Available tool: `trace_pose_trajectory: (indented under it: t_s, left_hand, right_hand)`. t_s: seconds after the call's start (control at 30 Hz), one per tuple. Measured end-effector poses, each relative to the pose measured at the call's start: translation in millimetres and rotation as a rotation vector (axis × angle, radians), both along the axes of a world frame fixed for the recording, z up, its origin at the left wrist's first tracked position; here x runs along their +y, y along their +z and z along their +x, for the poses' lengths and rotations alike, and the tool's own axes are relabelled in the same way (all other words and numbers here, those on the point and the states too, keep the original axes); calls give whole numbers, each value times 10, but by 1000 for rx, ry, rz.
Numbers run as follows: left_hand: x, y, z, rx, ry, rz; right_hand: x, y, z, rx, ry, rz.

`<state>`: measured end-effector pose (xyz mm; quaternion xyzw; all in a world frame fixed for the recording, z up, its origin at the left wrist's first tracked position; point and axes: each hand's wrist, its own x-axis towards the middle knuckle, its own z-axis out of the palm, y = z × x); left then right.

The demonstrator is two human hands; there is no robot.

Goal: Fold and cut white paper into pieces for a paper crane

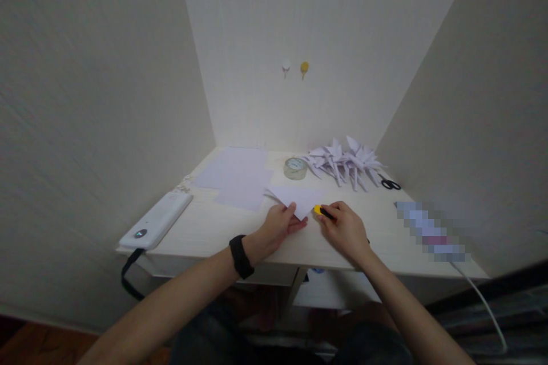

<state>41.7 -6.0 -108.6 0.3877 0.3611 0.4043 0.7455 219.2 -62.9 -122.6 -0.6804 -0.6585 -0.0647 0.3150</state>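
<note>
Looks like the creasing step on a fold: left hand (280,225) lies flat with fingers spread, pinning the near corner of the white folded paper (297,197) on the desk (205,228), while the right hand (345,228) is clenched around a yellow-tipped tool (320,210) just beside the paper's edge. Next move probably needs that tip run along the fold without the sheet slipping. Further back sit a tape roll (295,167) and finished paper cranes (346,162).

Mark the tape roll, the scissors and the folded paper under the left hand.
tape roll (295,167), head view, top of the roll.
scissors (390,184), head view, black handles.
folded paper (299,197), head view, bare middle.
</note>
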Motion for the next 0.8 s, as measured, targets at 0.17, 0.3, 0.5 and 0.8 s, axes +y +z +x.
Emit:
trace_pose_trajectory:
  t_s: [0.17,0.3,0.5,0.8]
  left_hand:
    - [-23,99,-105,319,-527,26]
    - [82,207,-231,770,-503,930]
    - [406,73,-235,984,-559,1807]
    - [453,-143,-32,1227,-504,1672]
  right_hand:
    - [-1,60,60,-62,36,-138]
    - [0,77,127,-90,45,-202]
    - [33,24,204,-107,123,-165]
    - [85,0,269,-79,195,-157]
